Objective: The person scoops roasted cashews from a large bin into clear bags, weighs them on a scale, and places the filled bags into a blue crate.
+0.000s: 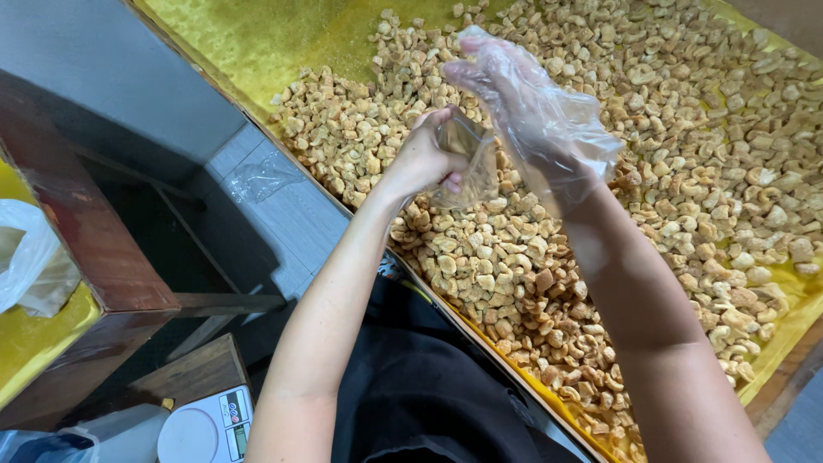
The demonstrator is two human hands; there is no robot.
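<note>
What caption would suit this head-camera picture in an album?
Bare left hand holds a small clear bag while the plastic-gloved right hand hovers above a tray of fried snack pieces.

Clear glove (pixel 549 120) on right; black apron.

A small white kitchen scale (pixel 206 427) sits on a wooden stool (pixel 193 375) below. A crumpled clear bag (pixel 260 177) lies on the grey tiled floor (pixel 291 227); a white bag (pixel 33 257) rests at left.
</note>
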